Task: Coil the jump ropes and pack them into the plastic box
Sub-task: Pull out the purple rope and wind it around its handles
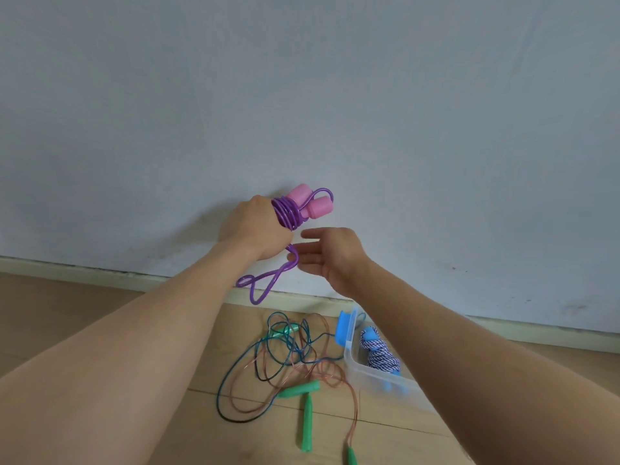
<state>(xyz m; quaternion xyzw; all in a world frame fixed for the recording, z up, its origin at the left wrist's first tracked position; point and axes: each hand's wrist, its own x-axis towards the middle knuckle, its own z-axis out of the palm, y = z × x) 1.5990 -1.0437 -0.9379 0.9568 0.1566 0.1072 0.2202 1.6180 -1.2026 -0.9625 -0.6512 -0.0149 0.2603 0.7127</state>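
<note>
A glossy, translucent purple plastic cord (285,213) at centre frame winds round two smooth pink plastic handles (317,208). At lower centre, a tangle of thin, shiny teal and copper-toned cords (302,360) with green plastic handles (307,417) lies on a matt wood-grain plank floor (84,297). At lower right, a clear, smooth plastic box (362,374) with a blue plastic latch (344,325) holds a braided blue-and-white cloth rope (380,355). The wall (302,95) across the upper frame is matt and scuffed.

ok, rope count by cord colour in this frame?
Purple rope, in left hand: 1
Blue-and-white braided rope, in plastic box: 1
Teal rope, loose on floor: 1
Copper rope, loose on floor: 1
Total: 4
</note>
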